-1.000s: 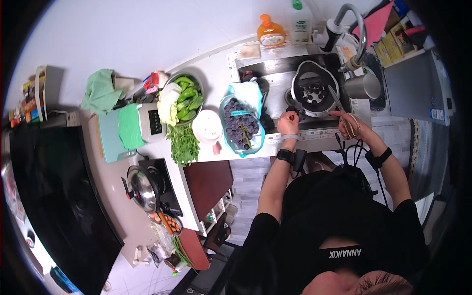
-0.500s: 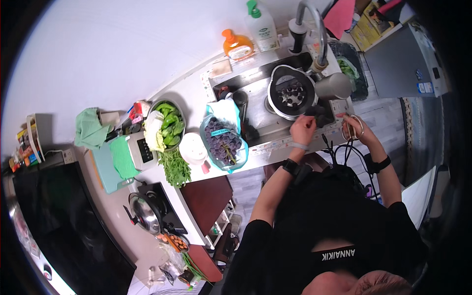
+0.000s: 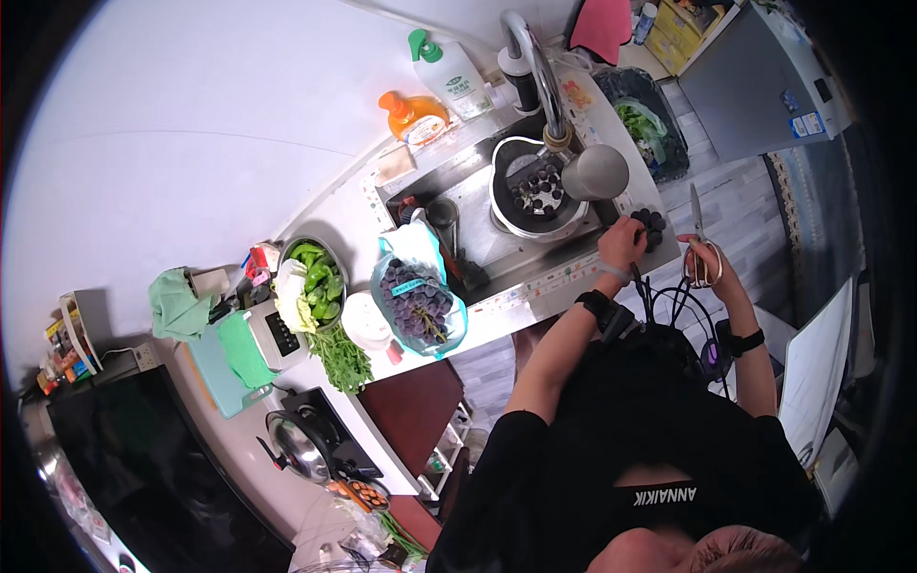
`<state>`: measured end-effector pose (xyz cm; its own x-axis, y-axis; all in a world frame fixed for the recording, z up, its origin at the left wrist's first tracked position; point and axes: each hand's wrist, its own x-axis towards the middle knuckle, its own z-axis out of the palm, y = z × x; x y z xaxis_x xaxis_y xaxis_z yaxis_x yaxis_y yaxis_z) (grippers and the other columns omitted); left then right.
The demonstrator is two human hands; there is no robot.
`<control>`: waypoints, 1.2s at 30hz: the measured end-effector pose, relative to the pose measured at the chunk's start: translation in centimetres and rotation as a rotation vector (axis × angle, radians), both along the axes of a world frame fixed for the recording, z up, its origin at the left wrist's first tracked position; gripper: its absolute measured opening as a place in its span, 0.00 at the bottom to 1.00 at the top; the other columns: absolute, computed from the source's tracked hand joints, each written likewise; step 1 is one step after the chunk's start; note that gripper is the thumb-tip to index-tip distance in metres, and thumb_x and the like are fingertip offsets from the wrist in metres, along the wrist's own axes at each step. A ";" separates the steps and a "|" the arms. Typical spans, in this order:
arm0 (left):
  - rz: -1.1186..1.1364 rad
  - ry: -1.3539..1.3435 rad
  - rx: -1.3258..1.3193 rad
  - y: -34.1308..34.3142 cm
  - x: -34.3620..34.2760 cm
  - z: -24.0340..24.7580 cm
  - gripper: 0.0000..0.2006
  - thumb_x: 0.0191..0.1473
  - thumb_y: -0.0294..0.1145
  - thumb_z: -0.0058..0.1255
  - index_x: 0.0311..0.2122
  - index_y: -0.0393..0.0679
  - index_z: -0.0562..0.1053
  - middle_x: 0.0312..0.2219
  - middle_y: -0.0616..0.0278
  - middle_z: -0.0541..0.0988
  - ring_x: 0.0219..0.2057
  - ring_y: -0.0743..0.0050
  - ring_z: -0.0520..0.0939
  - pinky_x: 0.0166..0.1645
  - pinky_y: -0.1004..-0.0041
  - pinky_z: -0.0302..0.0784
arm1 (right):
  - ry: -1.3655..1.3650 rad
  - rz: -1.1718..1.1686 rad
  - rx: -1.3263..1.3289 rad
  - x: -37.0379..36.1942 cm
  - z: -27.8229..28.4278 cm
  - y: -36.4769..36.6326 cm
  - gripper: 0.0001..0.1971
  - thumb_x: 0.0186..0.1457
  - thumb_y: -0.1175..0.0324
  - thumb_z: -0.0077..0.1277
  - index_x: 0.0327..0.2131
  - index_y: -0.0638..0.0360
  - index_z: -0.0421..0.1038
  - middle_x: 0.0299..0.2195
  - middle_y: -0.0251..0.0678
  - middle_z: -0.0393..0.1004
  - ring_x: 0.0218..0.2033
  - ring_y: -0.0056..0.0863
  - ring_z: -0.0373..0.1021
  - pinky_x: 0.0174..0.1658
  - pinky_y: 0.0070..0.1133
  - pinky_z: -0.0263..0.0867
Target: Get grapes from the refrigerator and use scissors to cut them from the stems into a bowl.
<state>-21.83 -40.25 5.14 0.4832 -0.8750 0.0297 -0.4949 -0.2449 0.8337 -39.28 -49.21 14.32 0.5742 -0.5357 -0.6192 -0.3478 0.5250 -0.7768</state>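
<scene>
My left hand (image 3: pixel 621 245) has its fingers closed on a small bunch of dark grapes (image 3: pixel 650 230), just right of the sink's front corner. In my right hand (image 3: pixel 712 265) is a pair of scissors (image 3: pixel 698 215), the blades pointing away from me and apart from the grapes. Loose grapes lie in a dark-lined white basin (image 3: pixel 501 202) standing in the steel sink (image 3: pixel 472 215), partly under the tap. Left of the sink, a larger bunch of grapes (image 3: pixel 417 304) sits in a light blue plastic bag (image 3: pixel 456 341).
A curved faucet (image 3: pixel 543 72) with a grey cylindrical head (image 3: pixel 596 173) reaches over the sink. Soap bottles (image 3: pixel 417 119) stand behind it. Further left are a bowl of green peppers (image 3: pixel 325 286), leafy greens (image 3: pixel 342 358) and a lidded pan (image 3: pixel 299 446). A lined bin (image 3: pixel 659 143) stands at right.
My left hand and its grapes have moved right, from the basin's side to the counter beyond the sink. The scissors have swung up, blades now pointing away from me. The view has shifted.
</scene>
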 end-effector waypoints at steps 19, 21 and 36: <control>0.570 0.231 -0.208 19.3 8.3 1.1 0.06 0.46 0.25 0.53 0.25 0.38 0.68 0.19 0.63 0.67 0.20 0.78 0.66 0.26 0.78 0.63 | -0.006 0.848 -0.730 11.7 6.2 1.8 0.12 0.47 0.65 0.51 0.33 0.60 0.63 0.19 0.35 0.65 0.21 0.25 0.61 0.28 0.21 0.60; 0.825 0.118 -0.274 24.6 8.6 -0.1 0.04 0.46 0.22 0.50 0.25 0.39 0.67 0.19 0.68 0.67 0.21 0.83 0.66 0.26 0.81 0.63 | -0.034 0.978 -0.732 14.3 6.0 3.2 0.13 0.47 0.64 0.52 0.33 0.60 0.64 0.20 0.37 0.66 0.21 0.26 0.62 0.28 0.21 0.60; 1.440 -0.304 0.297 32.8 10.8 0.7 0.17 0.32 0.35 0.62 0.32 0.47 0.76 0.29 0.57 0.63 0.34 0.58 0.66 0.39 0.63 0.62 | 0.135 1.752 -0.399 29.8 5.6 19.8 0.27 0.51 0.42 0.44 0.39 0.60 0.64 0.16 0.33 0.65 0.15 0.22 0.66 0.21 0.20 0.61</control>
<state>-11.01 -7.46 5.87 0.9201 0.3389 0.1962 0.1696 -0.7966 0.5802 -9.47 -29.44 19.88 0.5395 0.4617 -0.7041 -0.3004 -0.6756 -0.6733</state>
